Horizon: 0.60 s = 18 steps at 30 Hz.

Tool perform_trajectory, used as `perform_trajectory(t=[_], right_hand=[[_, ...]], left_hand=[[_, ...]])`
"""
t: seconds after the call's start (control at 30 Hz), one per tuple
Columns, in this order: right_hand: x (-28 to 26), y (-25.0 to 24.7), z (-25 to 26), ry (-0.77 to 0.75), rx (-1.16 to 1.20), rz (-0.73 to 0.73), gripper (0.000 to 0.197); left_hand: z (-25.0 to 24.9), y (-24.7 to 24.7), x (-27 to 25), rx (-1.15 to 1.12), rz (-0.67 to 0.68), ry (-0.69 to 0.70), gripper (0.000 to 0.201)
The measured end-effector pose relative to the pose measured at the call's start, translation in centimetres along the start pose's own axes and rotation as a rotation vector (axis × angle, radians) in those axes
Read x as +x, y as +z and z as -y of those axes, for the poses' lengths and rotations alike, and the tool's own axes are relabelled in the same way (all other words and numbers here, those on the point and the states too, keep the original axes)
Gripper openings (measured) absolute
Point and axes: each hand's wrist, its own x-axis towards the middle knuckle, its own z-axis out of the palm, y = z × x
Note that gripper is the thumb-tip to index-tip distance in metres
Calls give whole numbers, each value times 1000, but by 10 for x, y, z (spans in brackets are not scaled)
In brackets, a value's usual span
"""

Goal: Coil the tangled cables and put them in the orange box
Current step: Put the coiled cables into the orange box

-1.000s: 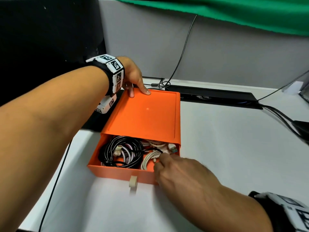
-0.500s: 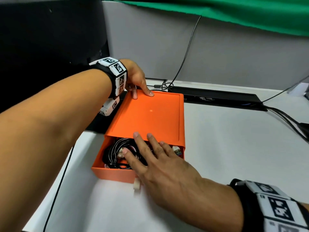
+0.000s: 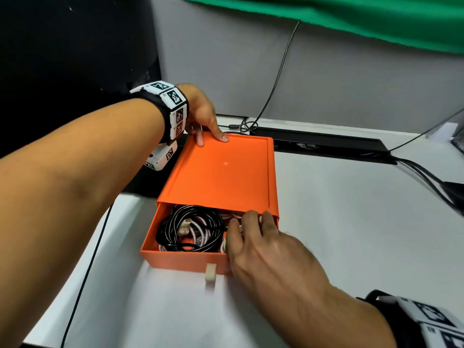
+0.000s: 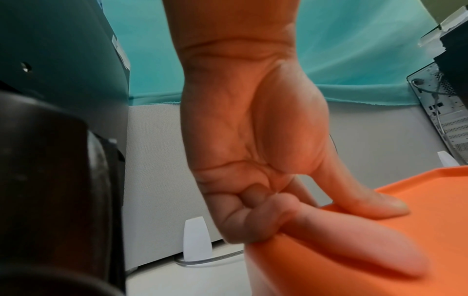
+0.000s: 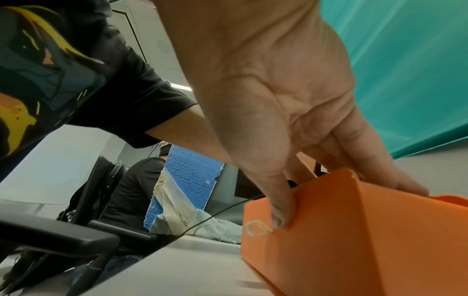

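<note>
The orange box (image 3: 221, 172) lies on the white table with its drawer (image 3: 180, 259) pulled part way out toward me. Inside lie a black cable coil (image 3: 170, 232), a pink-and-white braided cable (image 3: 198, 234) and a white cable (image 3: 223, 244). My left hand (image 3: 206, 121) grips the box's far left corner, thumb on the lid (image 4: 354, 260), fingers curled behind. My right hand (image 3: 241, 232) reaches into the drawer's right side, with straight fingers on the white cable under the lid's edge. Its thumb (image 5: 281, 212) rests on the drawer's front wall (image 5: 354, 240), beside the beige knob (image 5: 257, 231).
A long black bar (image 3: 326, 146) with cables (image 3: 426, 177) runs behind the box along a grey partition. A dark monitor (image 3: 75, 59) stands at the left. A thin black cable (image 3: 85, 272) hangs down the table's left side. A seated person (image 5: 136, 190) is in the background.
My right hand moved from lying flat over the black coil to the drawer's right side, with fingers on the white cable. The left hand stayed on the far corner.
</note>
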Motion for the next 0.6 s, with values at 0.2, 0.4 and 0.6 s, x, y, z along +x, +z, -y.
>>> perform_trajectory(t=[0.2, 0.4, 0.6], right_hand=[[4, -6, -5, -60, 108, 146, 15], [18, -21, 2, -43, 172, 170, 19], [38, -16, 23, -207, 172, -15, 55]], left_hand=[[-3, 2, -8, -15, 1, 0, 84], [-3, 2, -9, -10, -14, 5, 92], [0, 0, -1, -17, 0, -18, 112]])
